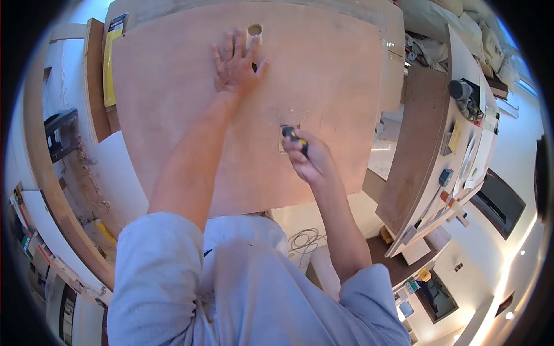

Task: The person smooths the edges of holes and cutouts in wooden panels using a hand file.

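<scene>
A large pale wooden panel (173, 104) lies flat in front of me. My left hand (235, 70) rests on its far part, palm down with fingers spread, holding nothing. Just beyond those fingers is a round hole (254, 29) in the panel. Closer to me, my right hand (310, 155) is closed around the handle of a black-and-yellow hand tool (298, 142). The handle stands at a small rectangular cutout (282, 145), with pale crumbs scattered on the wood beyond it. The tool's working end is hidden, so its kind cannot be told.
On the right, a brown board (412, 150) stands beside a bench holding a teal-and-black tape measure (445, 177) and other tools. A coiled cable (306, 239) lies below the panel's near edge. A yellow package (111, 66) stands at the left edge, with shavings (86, 173) farther left.
</scene>
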Demonstrator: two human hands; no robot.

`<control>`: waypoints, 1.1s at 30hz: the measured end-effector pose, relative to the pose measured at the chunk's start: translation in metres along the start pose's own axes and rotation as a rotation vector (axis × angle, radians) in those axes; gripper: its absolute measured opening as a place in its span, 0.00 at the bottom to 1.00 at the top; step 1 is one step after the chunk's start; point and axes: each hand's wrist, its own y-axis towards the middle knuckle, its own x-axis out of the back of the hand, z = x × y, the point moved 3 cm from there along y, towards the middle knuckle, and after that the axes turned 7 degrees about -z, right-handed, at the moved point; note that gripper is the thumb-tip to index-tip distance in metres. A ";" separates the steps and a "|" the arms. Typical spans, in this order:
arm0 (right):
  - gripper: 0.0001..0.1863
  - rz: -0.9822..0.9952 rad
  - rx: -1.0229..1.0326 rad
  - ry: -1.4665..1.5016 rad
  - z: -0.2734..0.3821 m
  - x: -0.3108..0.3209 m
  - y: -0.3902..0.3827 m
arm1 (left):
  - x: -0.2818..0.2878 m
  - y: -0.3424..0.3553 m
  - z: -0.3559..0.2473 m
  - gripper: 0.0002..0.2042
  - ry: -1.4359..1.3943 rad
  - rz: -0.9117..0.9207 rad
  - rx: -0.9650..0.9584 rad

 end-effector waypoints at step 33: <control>0.07 0.058 -0.092 -0.056 -0.003 -0.001 -0.029 | -0.002 -0.013 0.010 0.31 -0.056 0.016 0.034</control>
